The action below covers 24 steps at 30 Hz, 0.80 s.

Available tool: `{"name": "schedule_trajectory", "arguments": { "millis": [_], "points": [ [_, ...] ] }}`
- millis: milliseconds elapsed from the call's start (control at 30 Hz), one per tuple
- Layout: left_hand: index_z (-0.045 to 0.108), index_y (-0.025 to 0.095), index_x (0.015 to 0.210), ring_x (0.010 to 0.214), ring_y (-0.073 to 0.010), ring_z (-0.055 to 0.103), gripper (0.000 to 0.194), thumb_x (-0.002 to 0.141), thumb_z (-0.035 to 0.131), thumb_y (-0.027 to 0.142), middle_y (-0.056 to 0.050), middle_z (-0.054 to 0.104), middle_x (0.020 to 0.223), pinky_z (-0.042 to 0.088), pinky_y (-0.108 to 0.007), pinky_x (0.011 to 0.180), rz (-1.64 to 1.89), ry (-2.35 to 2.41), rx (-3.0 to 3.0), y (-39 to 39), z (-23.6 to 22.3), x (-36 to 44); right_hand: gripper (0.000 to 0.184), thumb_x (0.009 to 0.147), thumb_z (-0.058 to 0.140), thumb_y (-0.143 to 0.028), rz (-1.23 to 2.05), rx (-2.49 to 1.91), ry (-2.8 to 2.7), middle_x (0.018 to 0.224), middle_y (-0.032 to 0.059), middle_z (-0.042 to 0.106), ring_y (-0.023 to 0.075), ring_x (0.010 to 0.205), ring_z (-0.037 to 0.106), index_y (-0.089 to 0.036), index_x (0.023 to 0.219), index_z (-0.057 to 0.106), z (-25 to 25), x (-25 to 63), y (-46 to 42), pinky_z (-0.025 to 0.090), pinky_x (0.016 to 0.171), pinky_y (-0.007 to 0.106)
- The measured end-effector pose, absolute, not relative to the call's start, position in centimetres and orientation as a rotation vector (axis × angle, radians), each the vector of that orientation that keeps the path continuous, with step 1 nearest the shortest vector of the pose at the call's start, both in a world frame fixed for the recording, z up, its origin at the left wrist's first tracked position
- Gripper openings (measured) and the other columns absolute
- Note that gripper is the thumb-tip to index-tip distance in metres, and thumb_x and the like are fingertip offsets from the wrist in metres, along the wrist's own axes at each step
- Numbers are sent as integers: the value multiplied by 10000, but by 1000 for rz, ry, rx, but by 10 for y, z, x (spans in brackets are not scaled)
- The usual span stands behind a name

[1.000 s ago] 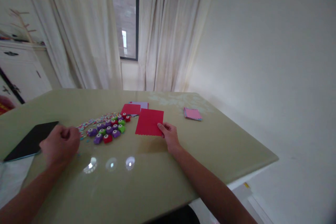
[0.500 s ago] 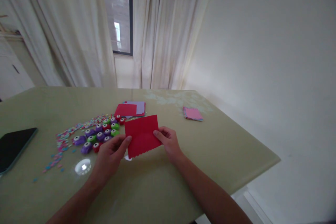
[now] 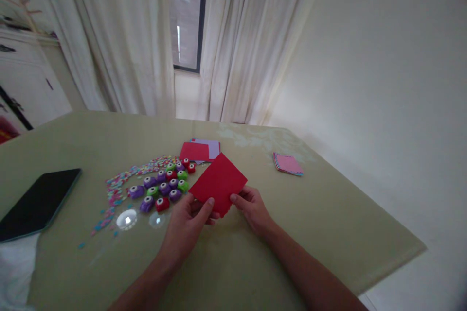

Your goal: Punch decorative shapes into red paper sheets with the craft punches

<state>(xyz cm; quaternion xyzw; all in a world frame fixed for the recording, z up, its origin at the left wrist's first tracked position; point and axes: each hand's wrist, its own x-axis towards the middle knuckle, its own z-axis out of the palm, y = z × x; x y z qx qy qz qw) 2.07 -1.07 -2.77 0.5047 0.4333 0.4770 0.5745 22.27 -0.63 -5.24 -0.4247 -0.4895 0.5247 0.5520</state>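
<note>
A square sheet of red paper [image 3: 220,180] is held tilted above the table, one corner pointing away from me. My left hand [image 3: 191,216] pinches its lower left side, thumb on top and fingers underneath. On the lower right side, my right hand [image 3: 251,206] grips it between thumb and fingers. Part of the near edge looks scalloped. Just left of the paper sit several eye-topped craft punches [image 3: 162,187] in purple, green and red. Behind it lies a pile of red and lilac paper sheets [image 3: 195,150].
Small pastel paper cut-outs [image 3: 116,187] are scattered left of the punches. A black tablet [image 3: 40,201] lies at the far left, by a white cloth [image 3: 18,269]. A stack of pink-topped paper squares [image 3: 288,163] rests at the right. The table [image 3: 328,233] has its right edge near the wall.
The red paper has been turned so that a corner points away, and both hands have shifted along its sides towards the scalloped edge. My view has swung left.
</note>
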Motion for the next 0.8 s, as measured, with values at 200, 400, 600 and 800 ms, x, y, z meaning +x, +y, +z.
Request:
{"name": "schedule_trajectory", "arguments": {
  "millis": [200,400,600,800],
  "points": [
    [649,260,1014,707,-295,812,487,783,742,679,-76,803,793,681,-427,643,1123,1005,1173,-9,-34,24,282,815,868,-494,1210,-1055,-1369,925,61,828,261,873,736,-245,947,869,-37,224,-16,562,873,388],
    [478,278,1027,601,-239,759,500,793,784,597,5,742,736,620,-350,560,1239,1034,1157,-8,-37,25,284,773,908,-466,1211,-1045,-1328,902,59,828,220,787,703,-219,908,870,-43,226,-17,531,787,337],
    [475,297,965,684,-247,766,421,843,794,541,-6,711,843,614,-350,582,1284,1152,1439,-16,-41,21,280,743,935,-450,1212,-1103,-1239,707,11,743,124,560,524,-198,823,839,-50,227,-7,385,555,254],
    [711,271,981,885,-271,793,252,902,730,509,-59,803,967,650,-392,786,1211,1071,1556,-13,-38,15,316,687,957,-432,1382,-924,-1147,729,-2,723,119,605,540,-189,821,807,-48,194,8,412,593,250]
  ]
}}
